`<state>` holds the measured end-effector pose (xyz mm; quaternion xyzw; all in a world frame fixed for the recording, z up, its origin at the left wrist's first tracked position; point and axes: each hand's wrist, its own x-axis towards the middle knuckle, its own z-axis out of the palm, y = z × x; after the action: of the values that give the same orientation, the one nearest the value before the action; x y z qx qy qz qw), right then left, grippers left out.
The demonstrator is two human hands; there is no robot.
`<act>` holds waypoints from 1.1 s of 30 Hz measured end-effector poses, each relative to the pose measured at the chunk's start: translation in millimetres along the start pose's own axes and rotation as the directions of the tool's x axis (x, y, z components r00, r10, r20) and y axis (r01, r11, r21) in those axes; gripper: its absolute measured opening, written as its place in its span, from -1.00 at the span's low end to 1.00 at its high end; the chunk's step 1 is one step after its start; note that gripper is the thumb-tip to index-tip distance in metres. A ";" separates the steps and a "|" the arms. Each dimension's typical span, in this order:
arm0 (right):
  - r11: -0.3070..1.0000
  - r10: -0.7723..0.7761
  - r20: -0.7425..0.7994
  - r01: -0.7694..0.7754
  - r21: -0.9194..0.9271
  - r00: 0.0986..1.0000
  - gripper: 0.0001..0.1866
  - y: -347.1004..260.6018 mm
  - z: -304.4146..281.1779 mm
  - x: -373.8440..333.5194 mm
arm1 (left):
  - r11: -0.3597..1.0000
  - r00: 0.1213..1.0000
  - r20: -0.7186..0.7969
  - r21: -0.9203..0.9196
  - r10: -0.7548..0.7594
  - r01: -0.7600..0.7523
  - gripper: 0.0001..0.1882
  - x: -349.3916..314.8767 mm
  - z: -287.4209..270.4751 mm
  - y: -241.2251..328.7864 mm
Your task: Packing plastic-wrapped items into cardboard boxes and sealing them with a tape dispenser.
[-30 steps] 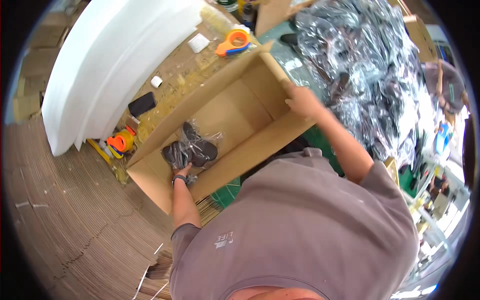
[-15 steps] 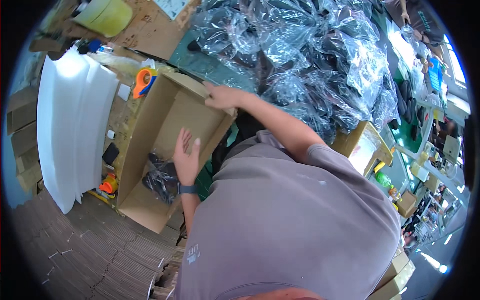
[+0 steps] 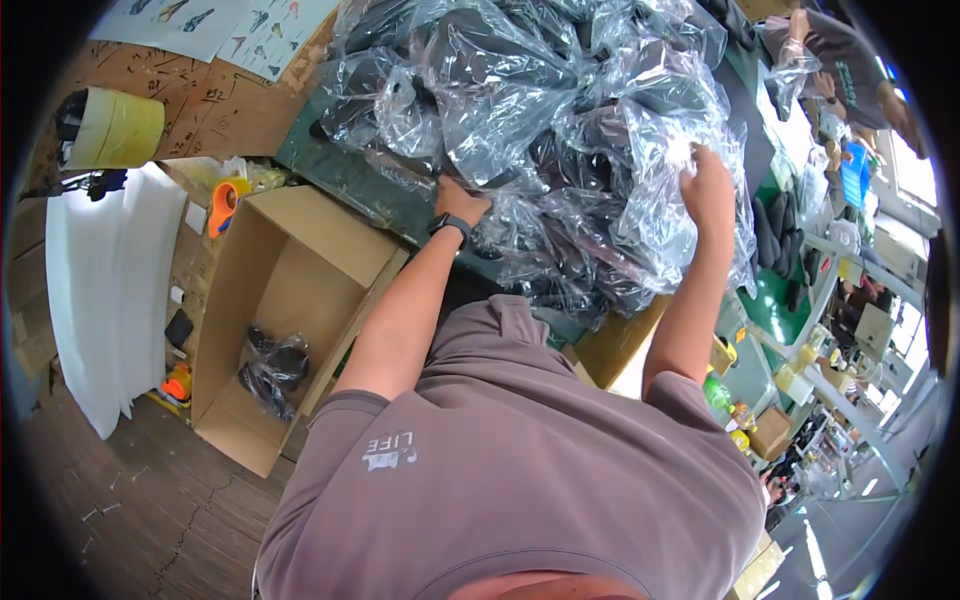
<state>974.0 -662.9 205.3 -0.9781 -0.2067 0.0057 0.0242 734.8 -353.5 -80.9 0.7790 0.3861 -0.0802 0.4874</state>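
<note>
A large heap of dark bike saddles in clear plastic bags point(image 3: 500, 80) covers the green worktop ahead of me. My left hand point(image 3: 462, 204), with a dark watch at its wrist, is closed on a bagged saddle at the heap's near left edge; its fingertips are partly hidden. Farther right, my right hand point(image 3: 708, 185) pinches the crinkled clear plastic bag point(image 3: 655, 190) of another saddle. To my left stands an open cardboard box point(image 3: 310, 285), with a bagged dark saddle point(image 3: 275, 370) lying at its near end.
White foam sheets point(image 3: 100, 300) stand left of the box. Beside it are an orange tape dispenser point(image 3: 227, 205) and a second dispenser point(image 3: 178, 382). A yellow tub point(image 3: 115, 128) and printed sheets point(image 3: 265, 35) are at the far left. Another person point(image 3: 840, 75) works at the far right.
Both hands have left the cardboard box and moved right to the bagged heap, taking hold there. The box now appears lower and farther left in view, with the bagged saddle still inside.
</note>
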 end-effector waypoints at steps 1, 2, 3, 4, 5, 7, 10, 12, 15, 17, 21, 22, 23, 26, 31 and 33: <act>1.000 -0.007 0.189 0.008 -0.003 0.982 -0.43 26.4 14.1 4.8 | 0.991 0.991 0.004 0.035 -0.131 0.131 0.05 -1.6 -0.9 12.8; 0.985 -0.174 0.240 0.173 0.022 0.955 -0.39 30.6 17.7 14.5 | 0.991 0.991 0.003 0.021 -0.135 0.134 0.05 -4.0 -3.2 6.3; 0.978 -0.110 0.216 0.066 0.200 0.970 -0.39 37.2 14.5 20.9 | 0.997 0.996 0.055 0.002 -0.073 0.073 0.04 -8.2 -13.6 -6.6; 0.926 -0.058 0.196 -0.021 0.377 0.979 -0.38 31.1 4.6 41.6 | 1.000 0.996 0.087 -0.026 -0.007 0.009 0.03 -4.1 -25.6 -15.3; 0.964 0.007 -0.042 0.005 0.266 0.999 -0.38 66.7 2.0 65.3 | 0.999 0.967 0.252 -0.046 -0.017 0.030 -0.05 -5.5 -41.8 -9.6; 0.981 0.001 -0.096 0.018 0.194 0.995 -0.42 85.9 -11.7 121.1 | 0.959 0.866 0.495 -0.203 -0.073 0.197 -0.20 -44.3 -92.5 0.6; 0.999 0.033 0.147 -0.039 0.036 0.989 -0.43 132.5 18.3 238.1 | 0.648 0.754 0.656 -0.590 0.039 0.481 -0.32 -140.2 -159.8 28.1; 0.878 0.079 0.647 0.255 -0.406 0.758 -0.36 176.2 76.1 282.4 | 0.432 0.672 0.736 -0.634 0.081 0.641 -0.20 -186.8 -200.1 11.8; 0.941 0.079 0.462 0.088 -0.328 0.883 -0.10 194.7 140.6 274.7 | 0.294 0.793 0.593 -0.790 0.138 0.539 -0.06 -259.5 -244.2 -3.7; 0.880 0.225 0.458 0.023 -0.474 0.860 -0.03 197.3 139.6 269.1 | 0.305 0.900 0.395 -0.894 0.186 0.330 0.11 -291.9 -263.9 -45.6; 0.864 -0.197 0.361 0.335 -0.375 0.912 0.23 207.3 115.8 244.1 | 0.078 0.956 0.213 -0.976 0.199 0.201 0.20 -333.7 -271.7 -177.5; 0.935 -0.329 0.393 0.354 0.011 0.858 0.30 165.0 126.3 245.7 | 0.008 0.996 0.069 -0.998 0.058 0.069 0.11 -350.2 -277.3 -169.4; 0.955 -0.192 0.506 0.280 -0.103 0.841 0.31 132.3 136.8 236.7 | 0.102 0.994 0.104 -0.989 -0.016 0.105 0.07 -370.4 -291.5 -203.1; 0.957 -0.188 0.427 0.263 -0.123 0.885 0.35 75.9 113.3 209.9 | 0.175 0.995 -0.007 -0.984 -0.101 0.011 -0.04 -402.2 -298.1 -261.1; 0.983 0.150 0.432 -0.181 0.032 0.889 0.05 -31.1 37.4 128.1 | 0.217 0.967 0.075 -0.967 -0.245 0.130 -0.13 -414.2 -400.9 -249.0; 0.915 0.176 0.471 -0.320 0.247 0.864 -0.57 -12.3 -21.5 76.7 | 0.407 0.974 0.099 -0.896 -0.203 0.176 -0.15 -399.6 -428.1 -264.4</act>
<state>1039.6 -621.7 227.3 -0.9530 -0.0740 0.2623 0.1325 172.2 -151.1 154.2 0.3511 0.4608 0.0933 0.8098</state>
